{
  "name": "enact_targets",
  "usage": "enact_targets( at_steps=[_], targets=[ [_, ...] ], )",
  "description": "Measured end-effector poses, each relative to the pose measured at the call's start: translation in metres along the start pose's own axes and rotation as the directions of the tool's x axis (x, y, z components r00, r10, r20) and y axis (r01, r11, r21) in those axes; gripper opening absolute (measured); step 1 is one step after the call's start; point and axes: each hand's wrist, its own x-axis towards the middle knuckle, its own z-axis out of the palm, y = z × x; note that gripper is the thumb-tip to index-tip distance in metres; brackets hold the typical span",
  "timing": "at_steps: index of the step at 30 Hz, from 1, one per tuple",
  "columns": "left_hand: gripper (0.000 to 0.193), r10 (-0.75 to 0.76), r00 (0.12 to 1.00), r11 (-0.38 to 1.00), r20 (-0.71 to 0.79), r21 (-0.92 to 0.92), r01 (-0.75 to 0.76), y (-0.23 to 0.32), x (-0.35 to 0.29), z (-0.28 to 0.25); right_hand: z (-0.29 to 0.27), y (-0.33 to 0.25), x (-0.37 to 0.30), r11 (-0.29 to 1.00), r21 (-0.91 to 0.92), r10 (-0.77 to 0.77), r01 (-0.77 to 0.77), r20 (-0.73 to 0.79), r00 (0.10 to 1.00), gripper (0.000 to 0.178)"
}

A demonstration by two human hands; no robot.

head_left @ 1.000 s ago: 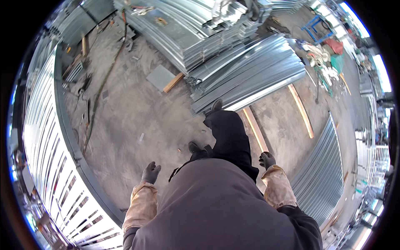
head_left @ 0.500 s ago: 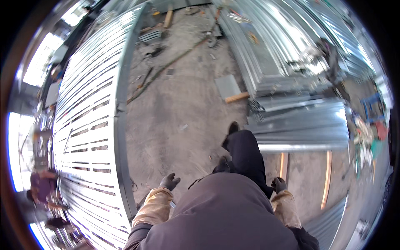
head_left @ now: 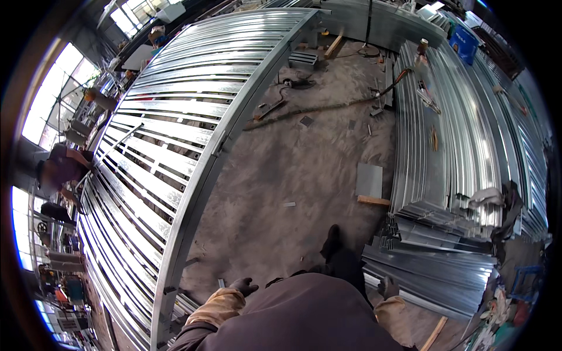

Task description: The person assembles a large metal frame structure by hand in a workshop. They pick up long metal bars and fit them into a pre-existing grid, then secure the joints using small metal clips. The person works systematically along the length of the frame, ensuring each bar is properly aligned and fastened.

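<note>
1. From the head, 1 fisheye view looks steeply down; its camera is the left of 2 worn side by side.
2. The jacket [head_left: 304, 316] is nearest, filling the lower middle; the left hand [head_left: 243, 285] and right hand [head_left: 387, 288] lie beyond.
3. Floor [head_left: 263, 193] takes the centre, a window [head_left: 50, 99] the far left.

Shows on the left a long slatted metal frame [head_left: 167, 153], silvery and bright, lying flat, with dark gaps between its slats and a thick rail [head_left: 198, 175] along its right-hand edge. Shows at lower right a low stack of metal panels [head_left: 430, 272], grey, glossy, lying flat, uneven at the edges.
</note>
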Motion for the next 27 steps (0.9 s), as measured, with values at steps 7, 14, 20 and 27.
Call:
enact_targets(
  at_steps=[7,14,20,27],
  targets=[
    [0.073,0.191,0.947,0.955,-0.257,-0.175,-0.24,0.168,0.022,-0.112,-0.013,-0.028,0.103,0.947,-0.2,0.266,-0.25,0.053,0.963,0.024],
    [0.063,0.204,0.769,0.842,-0.606,-0.292,-0.453,0.237,0.004,-0.218,0.049,-0.172,0.244,0.356,-0.877,-0.15,0.322,0.286,0.946,0.048],
    [0.058,-0.001,0.548,0.902,-0.837,-0.236,-0.36,0.183,0.039,-0.264,0.298,-0.33,0.268,0.875,-0.427,-0.039,0.23,0.41,0.911,0.032],
    [0.067,0.087,0.147,0.98,-0.985,0.058,-0.192,0.166,0.103,-0.412,0.64,-0.378,0.117,0.83,-0.503,0.123,0.242,0.588,0.799,0.057]
  ],
)
